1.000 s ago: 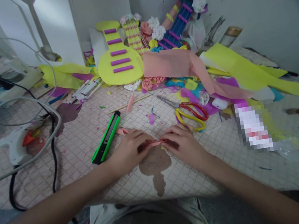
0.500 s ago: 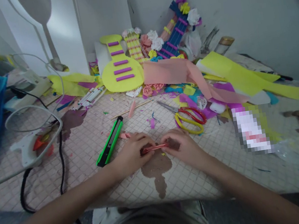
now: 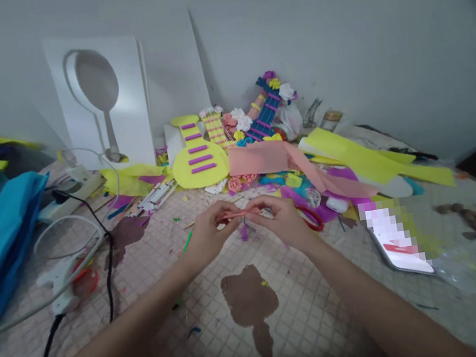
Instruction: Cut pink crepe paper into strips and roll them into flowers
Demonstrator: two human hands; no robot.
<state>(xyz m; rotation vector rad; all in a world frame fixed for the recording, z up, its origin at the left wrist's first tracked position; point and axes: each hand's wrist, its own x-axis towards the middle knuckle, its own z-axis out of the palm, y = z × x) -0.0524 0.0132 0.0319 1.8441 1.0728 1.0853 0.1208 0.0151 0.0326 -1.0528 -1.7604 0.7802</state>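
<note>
Both hands meet over the middle of the table, fingertips pinched on a narrow pink paper strip. My left hand grips its left part, and my right hand holds the right part with thumb and fingers pressed together. Beneath the left wrist only a green edge of the cutter shows. Red scissor handles peek out beside my right hand; the rest of the scissors is hidden. Behind the hands lie a yellow guitar-shaped cutout with purple bars and a wide pink paper sheet.
A white glue gun with looping cables and blue paper lie left. Yellow paper and a phone are right. Decorated small guitars and a white board with a spoon-shaped cutout stand behind.
The camera view has tilted up. Both hands have moved forward over the table and closer together with the pink strip, now covering most of the cutter and scissors.
</note>
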